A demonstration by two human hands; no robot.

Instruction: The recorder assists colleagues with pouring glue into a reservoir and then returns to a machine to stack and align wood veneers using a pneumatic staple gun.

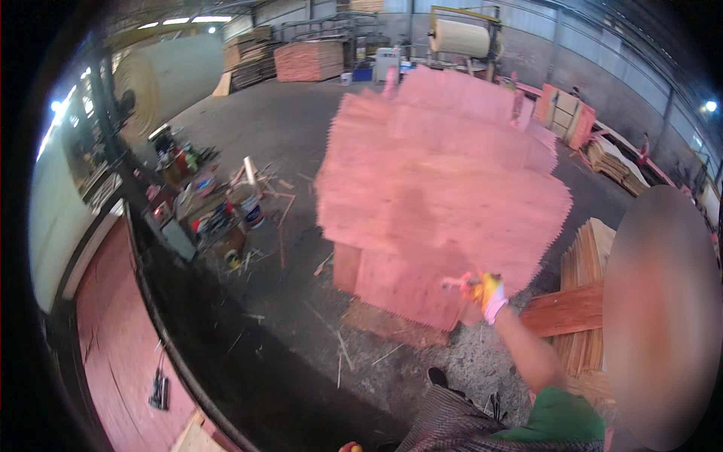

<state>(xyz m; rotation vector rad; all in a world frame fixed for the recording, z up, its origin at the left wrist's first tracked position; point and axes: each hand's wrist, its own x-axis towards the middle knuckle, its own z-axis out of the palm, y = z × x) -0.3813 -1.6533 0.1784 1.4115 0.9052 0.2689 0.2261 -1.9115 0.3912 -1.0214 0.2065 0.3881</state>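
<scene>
A tall, uneven stack of pink-coated wood veneer sheets (444,188) with jagged edges stands before me. My right hand (484,292), in a white, yellow and pink-stained glove, reaches to the near right edge of the stack. Its fingers point left over the pink surface and are smeared by motion, so whether they grip a sheet is unclear. Only a sliver of my left hand (350,447) shows at the bottom edge, its fingers hidden. A shadow lies across the top sheets.
At left is a pink-surfaced bench (113,301) with a dark hand tool (159,392) on it. Buckets and scraps (226,215) litter the floor beyond. On the right, brown veneer sheets (584,309) are piled beside a blurred shape (663,316). Large rolls (169,79) and another stack (309,62) stand farther back.
</scene>
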